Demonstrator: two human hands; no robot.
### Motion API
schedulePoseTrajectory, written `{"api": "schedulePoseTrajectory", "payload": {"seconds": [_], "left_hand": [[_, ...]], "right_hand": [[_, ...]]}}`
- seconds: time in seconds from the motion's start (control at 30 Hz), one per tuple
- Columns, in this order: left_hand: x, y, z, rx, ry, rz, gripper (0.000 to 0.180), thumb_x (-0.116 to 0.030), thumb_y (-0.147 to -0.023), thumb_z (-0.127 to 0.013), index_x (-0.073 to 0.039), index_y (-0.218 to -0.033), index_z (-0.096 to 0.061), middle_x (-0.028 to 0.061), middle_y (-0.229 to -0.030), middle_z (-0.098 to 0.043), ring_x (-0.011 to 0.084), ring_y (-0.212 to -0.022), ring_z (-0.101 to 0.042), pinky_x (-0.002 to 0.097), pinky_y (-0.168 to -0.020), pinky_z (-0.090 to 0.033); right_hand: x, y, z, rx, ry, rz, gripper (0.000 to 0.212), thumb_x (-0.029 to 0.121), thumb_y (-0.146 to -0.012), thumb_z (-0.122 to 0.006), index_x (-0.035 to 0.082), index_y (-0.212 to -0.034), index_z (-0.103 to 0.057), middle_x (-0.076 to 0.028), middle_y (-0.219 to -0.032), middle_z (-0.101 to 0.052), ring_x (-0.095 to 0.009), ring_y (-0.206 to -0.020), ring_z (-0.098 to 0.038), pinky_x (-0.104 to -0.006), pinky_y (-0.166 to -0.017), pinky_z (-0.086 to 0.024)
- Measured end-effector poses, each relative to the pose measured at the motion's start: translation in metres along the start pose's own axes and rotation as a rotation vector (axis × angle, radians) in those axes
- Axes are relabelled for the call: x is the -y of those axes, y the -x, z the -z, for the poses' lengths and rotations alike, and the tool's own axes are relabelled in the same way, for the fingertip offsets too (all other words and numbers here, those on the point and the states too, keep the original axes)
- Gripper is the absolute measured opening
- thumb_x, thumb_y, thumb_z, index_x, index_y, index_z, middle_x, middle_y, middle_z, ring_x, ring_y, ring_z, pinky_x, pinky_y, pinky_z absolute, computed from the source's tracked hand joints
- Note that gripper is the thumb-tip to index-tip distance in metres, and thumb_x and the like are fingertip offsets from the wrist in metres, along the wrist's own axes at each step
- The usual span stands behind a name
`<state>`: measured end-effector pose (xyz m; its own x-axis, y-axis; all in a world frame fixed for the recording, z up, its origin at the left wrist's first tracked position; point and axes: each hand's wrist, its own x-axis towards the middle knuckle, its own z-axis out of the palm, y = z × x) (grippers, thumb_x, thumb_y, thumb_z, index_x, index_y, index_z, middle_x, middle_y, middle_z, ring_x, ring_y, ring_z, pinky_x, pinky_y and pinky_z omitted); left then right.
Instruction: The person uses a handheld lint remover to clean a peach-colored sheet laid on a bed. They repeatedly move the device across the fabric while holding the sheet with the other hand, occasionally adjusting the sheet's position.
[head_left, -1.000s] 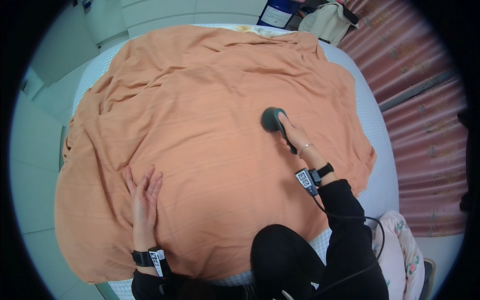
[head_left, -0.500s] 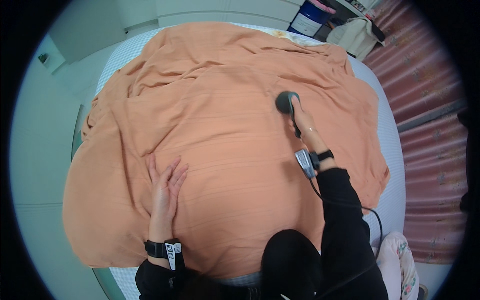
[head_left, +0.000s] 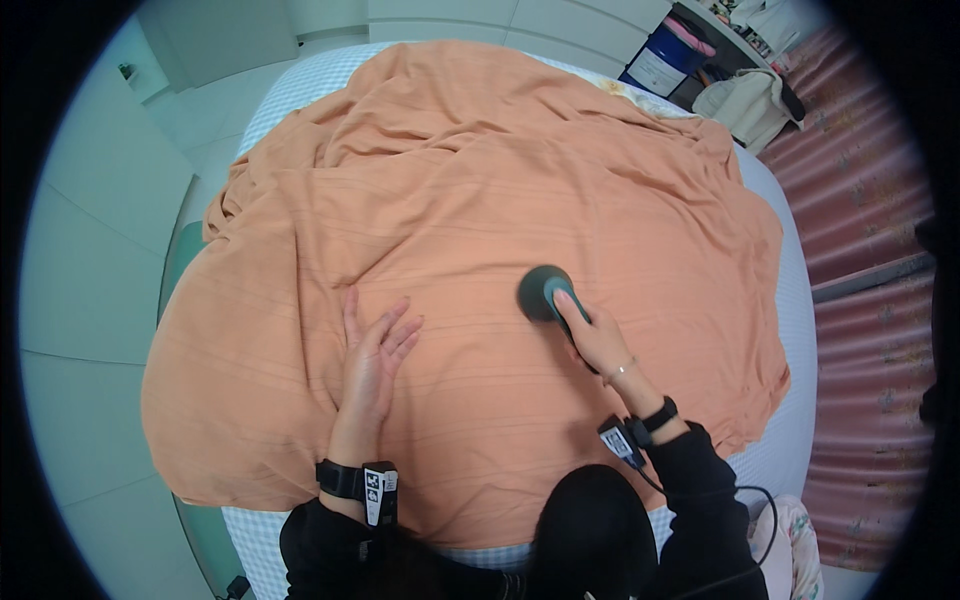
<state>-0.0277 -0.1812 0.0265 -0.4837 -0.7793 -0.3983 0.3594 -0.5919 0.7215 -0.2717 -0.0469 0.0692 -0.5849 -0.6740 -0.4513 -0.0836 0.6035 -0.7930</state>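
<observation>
An orange blanket (head_left: 470,420), wrinkled along its far and left parts, lies spread before me. My right hand (head_left: 597,340) is closed round the handle of a dark green fabric shaver (head_left: 543,292). Its round head is over the middle of the blanket; whether it touches the cloth is hard to tell. To the left, my left hand (head_left: 375,355) rests on the blanket with its fingers spread, holding nothing. Each wrist wears a black strap with a small box on it.
Under the blanket is a bed with a blue-and-white checked sheet (head_left: 262,540). Pink curtains (head_left: 870,400) hang along the right side. A blue bin (head_left: 662,62) and a pale garment (head_left: 742,105) are at the far right. A black cable (head_left: 765,492) runs by my right sleeve.
My right hand has drawn the fabric shaver nearer to me and a little left across the blanket. My left hand stays spread on the cloth. The whole view has shifted slightly.
</observation>
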Motion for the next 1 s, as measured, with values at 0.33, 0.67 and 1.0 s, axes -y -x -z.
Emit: {"api": "schedulePoseTrajectory", "payload": {"seconds": [0.33, 0.67, 1.0], "left_hand": [[0.0, -0.002, -0.003, -0.037, 0.026, 0.024, 0.067, -0.01, -0.094, -0.044, -0.026, -0.145, -0.003, 0.022, -0.132, -0.044, 0.029, -0.108, -0.058, 0.0344, -0.09, -0.049], [-0.001, -0.001, -0.003, -0.039, 0.017, 0.01, 0.069, -0.01, -0.094, -0.045, -0.026, -0.146, -0.003, 0.0223, -0.131, -0.045, 0.0282, -0.107, -0.058, 0.0342, -0.091, -0.048], [-0.002, 0.0, -0.005, -0.04, 0.017, 0.02, 0.068, -0.01, -0.093, -0.045, -0.026, -0.145, -0.004, 0.0227, -0.131, -0.044, 0.0289, -0.107, -0.058, 0.0336, -0.09, -0.049]], "right_hand": [[0.068, -0.104, -0.048, -0.083, -0.16, 0.076, 0.056, 0.057, -0.087, -0.049, 0.004, -0.069, -0.056, -0.004, -0.044, -0.048, -0.013, -0.033, -0.044, -0.0264, -0.034, -0.034], [0.074, -0.147, -0.043, -0.107, -0.112, 0.136, 0.061, 0.061, -0.085, -0.047, 0.003, -0.072, -0.057, -0.005, -0.045, -0.049, -0.014, -0.033, -0.046, -0.028, -0.033, -0.035], [0.051, -0.144, 0.024, -0.29, -0.197, 0.072, 0.06, 0.062, -0.087, -0.043, 0.004, -0.076, -0.056, -0.004, -0.046, -0.048, -0.014, -0.034, -0.046, -0.027, -0.033, -0.035]]}}
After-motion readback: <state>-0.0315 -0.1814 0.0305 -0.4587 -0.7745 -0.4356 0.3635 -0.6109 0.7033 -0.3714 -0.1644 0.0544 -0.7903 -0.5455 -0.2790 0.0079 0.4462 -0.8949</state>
